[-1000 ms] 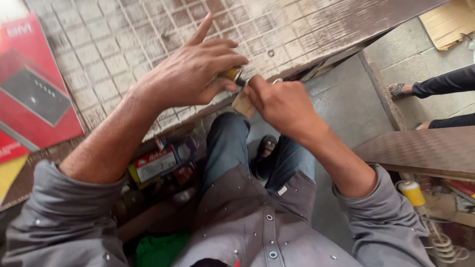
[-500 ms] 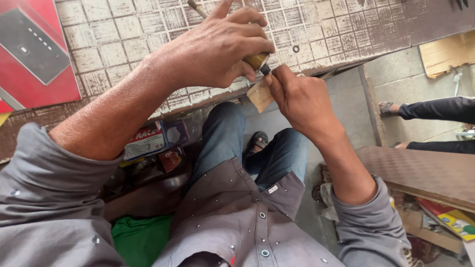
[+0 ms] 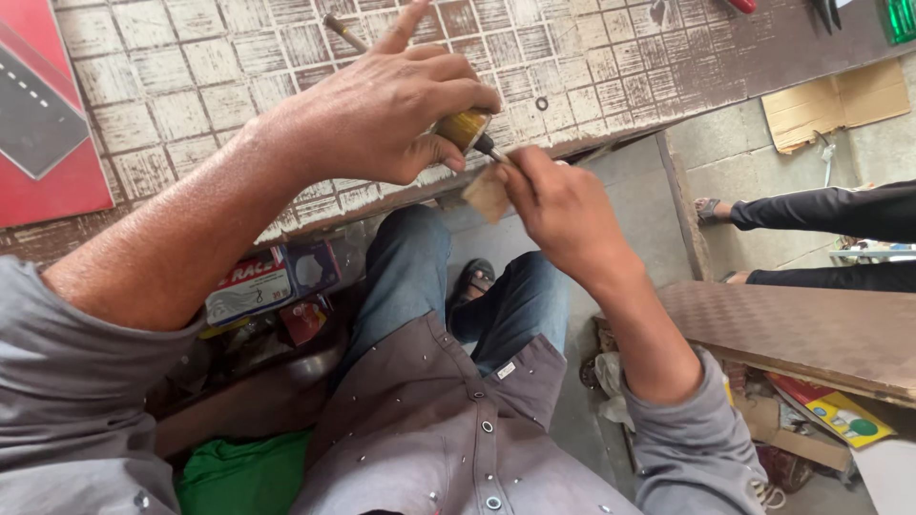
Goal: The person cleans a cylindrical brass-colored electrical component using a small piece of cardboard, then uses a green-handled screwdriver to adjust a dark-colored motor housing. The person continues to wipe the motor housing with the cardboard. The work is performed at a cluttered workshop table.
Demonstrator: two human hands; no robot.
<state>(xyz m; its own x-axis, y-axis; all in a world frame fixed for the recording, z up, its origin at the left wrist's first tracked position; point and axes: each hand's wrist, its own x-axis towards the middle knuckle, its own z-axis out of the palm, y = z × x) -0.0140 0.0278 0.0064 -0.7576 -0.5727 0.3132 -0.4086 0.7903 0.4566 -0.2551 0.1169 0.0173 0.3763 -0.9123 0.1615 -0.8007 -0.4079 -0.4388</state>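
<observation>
Fingers (image 3: pixel 448 95) of the left hand (image 3: pixel 382 105) wrap a yellow-handled tool (image 3: pixel 463 127); right hand (image 3: pixel 563 205) pinches a tan scrap (image 3: pixel 487 194).

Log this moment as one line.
left hand: grips yellow-handled tool | right hand: pinches tan piece at tool tip | over worn checkered tabletop

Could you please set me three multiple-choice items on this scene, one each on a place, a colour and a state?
1. Where is the red box?
A. on the worktop's left end
B. on the floor
C. on the lap

2. What colour is the screwdriver handle?
A. blue
B. yellow
C. white

3. What is the right hand doing?
A. hanging free
B. lying flat on the worktop
C. pinching a small tan piece

A: it lies top left on the board.
B: yellow shows under the left hand.
C: fingertips grip the piece.
</observation>
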